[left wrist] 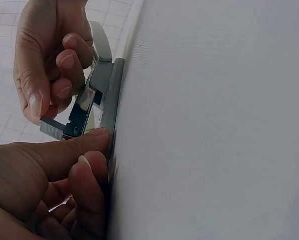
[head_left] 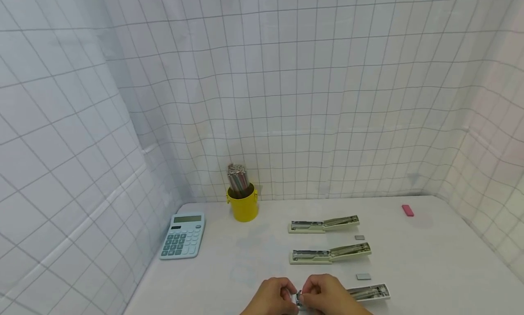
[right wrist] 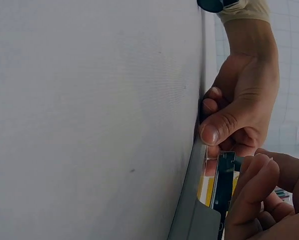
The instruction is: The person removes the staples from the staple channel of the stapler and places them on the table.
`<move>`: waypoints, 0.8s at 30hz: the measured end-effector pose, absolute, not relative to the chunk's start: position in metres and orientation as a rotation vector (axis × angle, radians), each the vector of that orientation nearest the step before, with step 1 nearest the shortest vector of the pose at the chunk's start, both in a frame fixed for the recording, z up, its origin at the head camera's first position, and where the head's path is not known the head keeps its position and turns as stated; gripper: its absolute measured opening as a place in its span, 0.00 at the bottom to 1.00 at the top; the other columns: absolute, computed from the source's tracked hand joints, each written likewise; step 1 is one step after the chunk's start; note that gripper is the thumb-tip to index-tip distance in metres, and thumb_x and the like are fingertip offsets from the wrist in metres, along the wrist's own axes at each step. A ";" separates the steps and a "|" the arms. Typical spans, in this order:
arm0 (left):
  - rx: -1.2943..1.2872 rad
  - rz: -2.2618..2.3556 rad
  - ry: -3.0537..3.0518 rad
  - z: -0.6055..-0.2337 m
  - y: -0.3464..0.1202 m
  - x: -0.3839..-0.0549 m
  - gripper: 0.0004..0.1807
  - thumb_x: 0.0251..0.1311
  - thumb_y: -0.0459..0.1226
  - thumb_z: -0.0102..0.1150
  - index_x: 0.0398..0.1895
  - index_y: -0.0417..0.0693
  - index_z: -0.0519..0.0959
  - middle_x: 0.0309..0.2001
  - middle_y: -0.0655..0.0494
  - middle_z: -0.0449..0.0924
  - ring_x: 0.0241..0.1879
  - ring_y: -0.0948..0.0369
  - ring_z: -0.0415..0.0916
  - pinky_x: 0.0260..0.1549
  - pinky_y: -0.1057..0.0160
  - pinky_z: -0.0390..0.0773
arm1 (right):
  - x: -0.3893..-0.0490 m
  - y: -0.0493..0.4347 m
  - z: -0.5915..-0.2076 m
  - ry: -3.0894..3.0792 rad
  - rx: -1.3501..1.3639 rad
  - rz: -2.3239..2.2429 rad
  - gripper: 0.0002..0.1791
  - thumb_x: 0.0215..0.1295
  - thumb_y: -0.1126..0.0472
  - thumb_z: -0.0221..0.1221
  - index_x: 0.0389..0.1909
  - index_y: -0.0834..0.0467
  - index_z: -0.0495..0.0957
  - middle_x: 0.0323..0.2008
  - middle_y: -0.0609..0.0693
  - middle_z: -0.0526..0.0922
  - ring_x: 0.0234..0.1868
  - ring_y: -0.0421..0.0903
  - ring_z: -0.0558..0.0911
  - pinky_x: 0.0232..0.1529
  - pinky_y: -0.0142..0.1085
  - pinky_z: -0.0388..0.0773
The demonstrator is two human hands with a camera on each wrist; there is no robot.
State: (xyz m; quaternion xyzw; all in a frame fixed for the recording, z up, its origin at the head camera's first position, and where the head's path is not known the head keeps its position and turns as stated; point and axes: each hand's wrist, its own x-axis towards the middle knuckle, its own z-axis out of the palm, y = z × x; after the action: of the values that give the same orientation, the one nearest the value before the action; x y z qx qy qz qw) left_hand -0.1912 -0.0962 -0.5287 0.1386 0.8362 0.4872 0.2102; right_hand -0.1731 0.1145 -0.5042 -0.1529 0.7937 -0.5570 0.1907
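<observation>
The nearest stapler (head_left: 370,292) lies folded open at the table's front, its magazine (left wrist: 87,102) and grey base (left wrist: 112,95) plain in the left wrist view. With thumb and fingers my left hand (head_left: 275,297) holds the front end of the base. My right hand (head_left: 327,297) pinches a short strip of staples (left wrist: 51,128) at the magazine's front end. Both hands cover much of this stapler in the head view. Behind it are a middle stapler (head_left: 311,257) and a far stapler (head_left: 307,226), both opened out.
Grey staple strips lie by the staplers, a nearer strip (head_left: 363,276) and a farther strip (head_left: 359,237). A calculator (head_left: 183,235) is at left, near a yellow bucket (head_left: 244,209) of pencils (head_left: 238,178). A pink eraser-like block (head_left: 407,210) lies back right. Gridded cloth (head_left: 286,101) surrounds the table.
</observation>
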 end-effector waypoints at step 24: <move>0.392 1.359 2.317 -0.526 -0.094 -0.193 0.11 0.47 0.29 0.72 0.33 0.50 0.83 0.21 0.58 0.77 0.21 0.62 0.71 0.26 0.63 0.72 | -0.170 0.125 -0.493 2.383 -0.575 -1.523 0.08 0.66 0.64 0.63 0.44 0.60 0.83 0.28 0.42 0.81 0.19 0.36 0.76 0.23 0.32 0.74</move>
State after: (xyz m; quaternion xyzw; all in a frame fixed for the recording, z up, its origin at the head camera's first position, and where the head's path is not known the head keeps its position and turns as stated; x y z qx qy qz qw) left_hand -0.1926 -0.0941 -0.5261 0.1413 0.8341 0.4892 0.2121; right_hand -0.1703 0.1250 -0.4934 -0.1977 0.8189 -0.5235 0.1274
